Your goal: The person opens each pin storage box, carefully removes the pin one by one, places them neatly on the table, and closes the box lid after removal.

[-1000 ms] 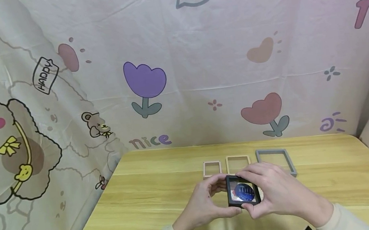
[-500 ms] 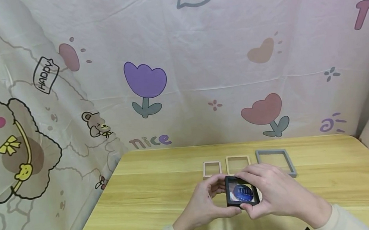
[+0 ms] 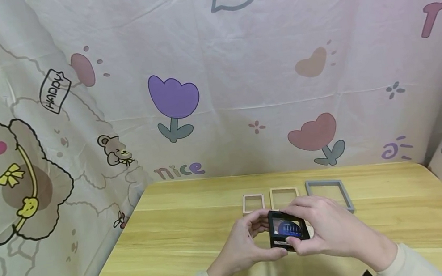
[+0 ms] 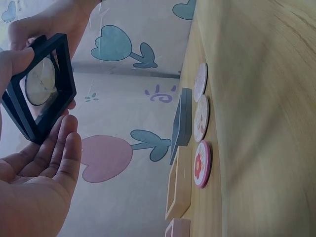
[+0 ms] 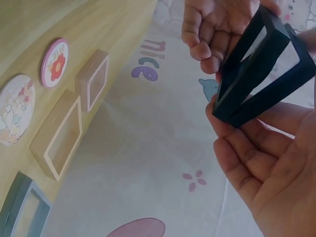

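Note:
A small black hinged display frame (image 3: 272, 233) is held up above the wooden table between both hands. In the right wrist view its two halves (image 5: 261, 64) spread apart in a narrow V. Inside shows a blue round disc (image 3: 288, 228), behind clear film. My left hand (image 3: 241, 244) pinches the frame's left side between thumb and fingers. My right hand (image 3: 329, 230) grips the other side, its thumb at the near edge of the upper half. The left wrist view shows the disc (image 4: 40, 81) from the other face, pale and round.
Behind the hands stand a small pink frame (image 3: 252, 196), a yellow frame (image 3: 284, 189) and a larger grey frame (image 3: 348, 198). Three round decorated discs (image 4: 201, 164) lie in a row near them. A printed cloth (image 3: 216, 89) hangs behind the table (image 3: 166, 233).
The black frame has come apart along its near edge, with the right thumb raising the upper half. Both hands otherwise stay nearly in place.

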### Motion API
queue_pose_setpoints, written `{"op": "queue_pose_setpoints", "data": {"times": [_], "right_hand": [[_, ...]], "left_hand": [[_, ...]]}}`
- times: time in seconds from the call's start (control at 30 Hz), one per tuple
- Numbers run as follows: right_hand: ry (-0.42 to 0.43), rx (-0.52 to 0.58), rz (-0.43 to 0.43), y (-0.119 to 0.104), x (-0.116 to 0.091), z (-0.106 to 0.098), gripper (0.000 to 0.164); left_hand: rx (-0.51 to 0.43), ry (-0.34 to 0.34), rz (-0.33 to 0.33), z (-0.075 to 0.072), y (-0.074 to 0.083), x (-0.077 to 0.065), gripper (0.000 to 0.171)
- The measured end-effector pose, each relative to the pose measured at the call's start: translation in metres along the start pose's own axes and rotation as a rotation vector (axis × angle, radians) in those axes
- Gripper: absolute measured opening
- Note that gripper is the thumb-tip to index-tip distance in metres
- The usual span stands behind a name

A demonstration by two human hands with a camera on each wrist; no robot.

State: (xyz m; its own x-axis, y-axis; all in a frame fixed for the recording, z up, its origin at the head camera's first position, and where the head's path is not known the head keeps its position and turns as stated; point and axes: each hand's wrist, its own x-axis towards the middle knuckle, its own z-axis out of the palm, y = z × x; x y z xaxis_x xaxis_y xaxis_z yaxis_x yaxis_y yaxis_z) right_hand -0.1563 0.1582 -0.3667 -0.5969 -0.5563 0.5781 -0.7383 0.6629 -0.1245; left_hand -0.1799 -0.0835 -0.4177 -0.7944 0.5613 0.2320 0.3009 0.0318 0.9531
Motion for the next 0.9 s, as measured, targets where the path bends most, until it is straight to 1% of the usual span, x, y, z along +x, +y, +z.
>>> {"op": "queue_pose_setpoints", "data": {"times": [0.1,0.2,0.5,0.73,0.9], "right_hand": [[-0.031,0.037,0.015,0.001,0.001,-0.003,0.035],[-0.052,0.07,0.025,0.002,0.001,-0.006,0.029],[-0.067,0.09,0.032,0.006,0.005,-0.009,0.024],[-0.083,0.187,0.037,0.011,0.01,-0.01,0.018],[-0.09,0.228,0.036,0.015,0.013,-0.012,0.013]], "left_hand": [[-0.004,0.005,-0.016,0.0,0.001,0.0,0.072],[-0.01,0.001,-0.014,-0.001,0.001,0.0,0.071],[-0.023,-0.008,0.011,-0.003,0.001,0.0,0.067],[-0.029,-0.012,0.007,-0.004,0.001,0.0,0.066],[-0.031,-0.015,0.0,-0.004,-0.001,0.001,0.066]]}}
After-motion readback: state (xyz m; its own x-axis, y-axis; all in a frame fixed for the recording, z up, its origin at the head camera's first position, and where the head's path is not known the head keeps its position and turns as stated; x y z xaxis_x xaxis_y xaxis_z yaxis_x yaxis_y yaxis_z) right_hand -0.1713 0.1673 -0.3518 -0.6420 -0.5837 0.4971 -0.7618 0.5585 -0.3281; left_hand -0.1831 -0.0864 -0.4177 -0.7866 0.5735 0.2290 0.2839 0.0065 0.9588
